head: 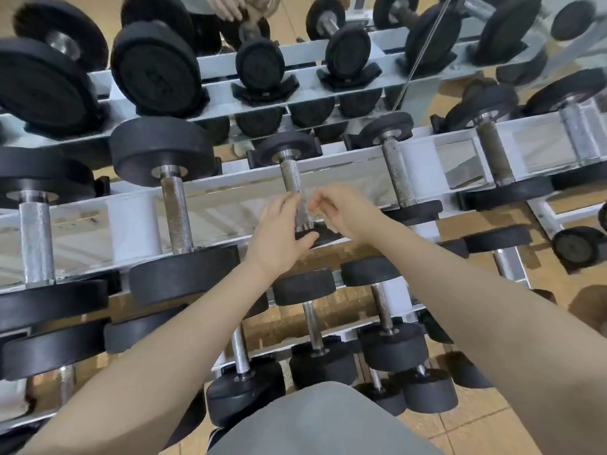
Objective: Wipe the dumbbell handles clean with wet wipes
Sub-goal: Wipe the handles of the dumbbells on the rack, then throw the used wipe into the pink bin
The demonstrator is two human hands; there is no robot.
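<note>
Head view: rack (423, 159) held rows of dumbbells. Target handle (293, 182) lay mid-rack, middle tier. Left hand (279, 231) cupped handle's near end, fingers relaxed, thumb on near head. Right hand (341, 211) just right of handle, pinching something small; wipe not discernible. Advice: wrap wipe round, twist along knurling.

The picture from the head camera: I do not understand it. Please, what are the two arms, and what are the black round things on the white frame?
The camera sits on a person's head and looks down, so the two bare arms are that person's own. The white frame is a rack in a gym. On it lie dumbbells, black round weights joined by a metal handle. Both hands meet at one handle. The left hand touches its lower end; the right hand pinches beside it. I cannot make out a wipe. A mirror behind repeats the rack.
</note>
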